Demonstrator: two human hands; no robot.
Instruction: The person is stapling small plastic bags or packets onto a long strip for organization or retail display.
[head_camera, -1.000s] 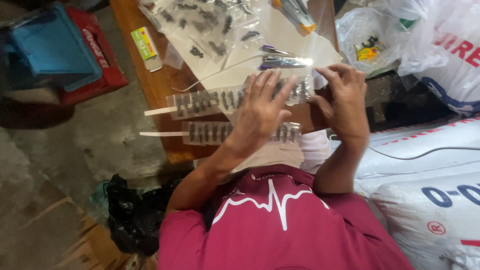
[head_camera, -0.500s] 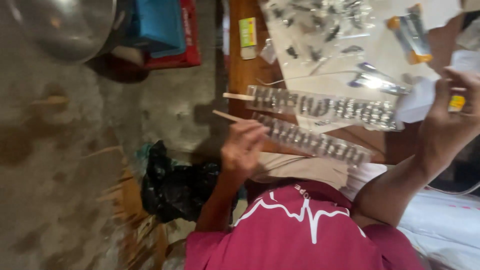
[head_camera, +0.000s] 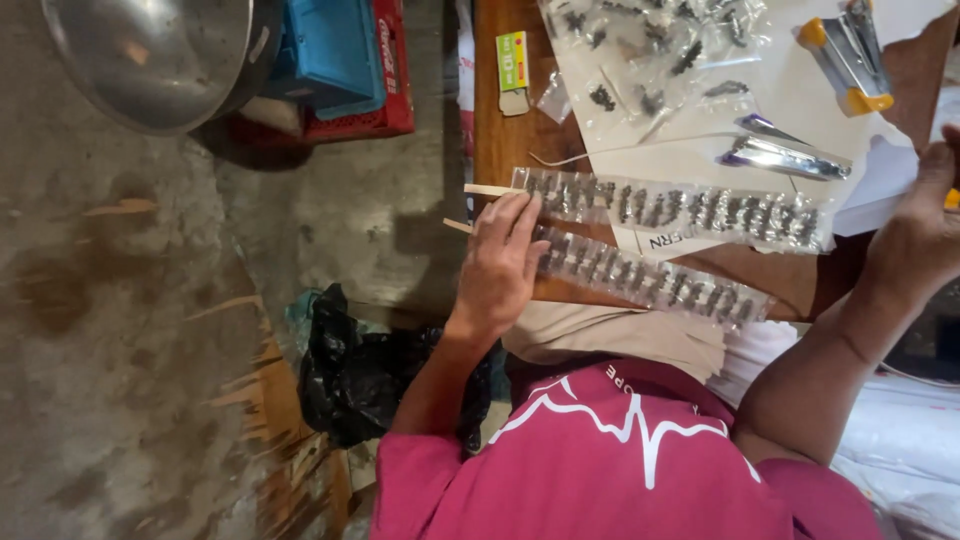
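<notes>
Near strip: a long clear plastic strip of small dark pieces (head_camera: 650, 278), one sachet after another, lying on the near edge of the counter (head_camera: 500, 140) and running from my left hand off to the right. A thin wooden stick pokes out at its left end.
Far strip: a second strip of the same kind (head_camera: 680, 205), just beyond the first and nearly parallel, also with a stick at its left end. Both look full from end to end.
Left hand: my left hand (head_camera: 500, 265) rests flat on the left end of the near strip, fingers spread and laid over the sachets, pinching nothing.
Right hand: my right hand (head_camera: 925, 235) is at the right edge of view, over the white paper; a bit of yellow shows by the fingers, but I cannot tell whether its grip is closed on anything.
Progress: I judge two strips made up and lying done; loose sachets still wait on the far side, so more is left.
Loose sachets: a scatter of small clear bags with dark pieces (head_camera: 650, 50) on white paper at the far part of the counter.
Tools: a yellow-and-grey stapler (head_camera: 850, 50) far right; a shiny metal piece (head_camera: 780, 155) nearer.
Floor: a metal bowl (head_camera: 150, 60) and a red crate (head_camera: 350, 70) to the left.
</notes>
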